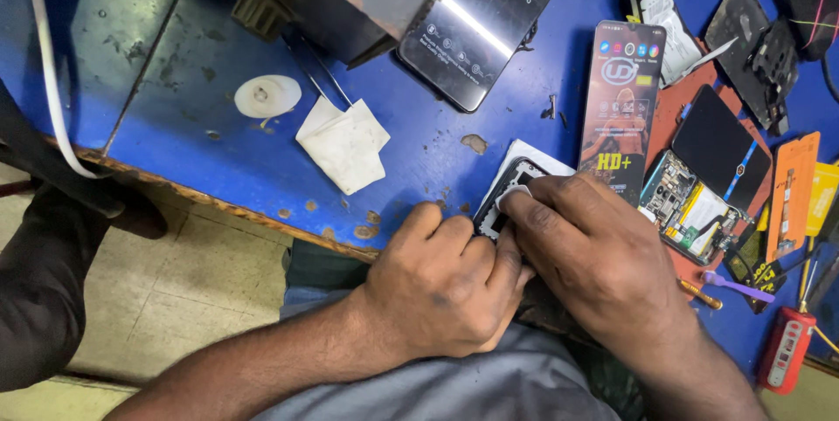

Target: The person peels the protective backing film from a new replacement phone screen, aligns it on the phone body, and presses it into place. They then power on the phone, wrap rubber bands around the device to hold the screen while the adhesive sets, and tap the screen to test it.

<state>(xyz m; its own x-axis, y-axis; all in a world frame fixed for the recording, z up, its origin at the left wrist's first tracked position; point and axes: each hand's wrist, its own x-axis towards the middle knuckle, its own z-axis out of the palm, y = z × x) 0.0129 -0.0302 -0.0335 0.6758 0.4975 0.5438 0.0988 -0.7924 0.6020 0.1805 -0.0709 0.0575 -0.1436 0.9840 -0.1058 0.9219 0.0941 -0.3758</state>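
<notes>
1. A worn blue-painted desk (218,124) fills the upper view, its surface scratched and spotted with brown rust patches along the chipped front edge.
2. Below it lies a pale beige tiled floor (166,290), dull and scuffed.
3. Light glares softly off the desk.

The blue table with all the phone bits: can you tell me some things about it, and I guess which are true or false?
1. Both hands are on a phone frame at the table's near edge. True: the left hand steadies it and the right hand presses a white bit onto it.
2. A folded white cloth lies on the blue table. True.
3. The red tool is in the left hand. False: it lies alone at the far right.
4. The opened phone shows its insides. True.
5. The purple brush is on the cloth. False: it lies right of the hands.
</notes>
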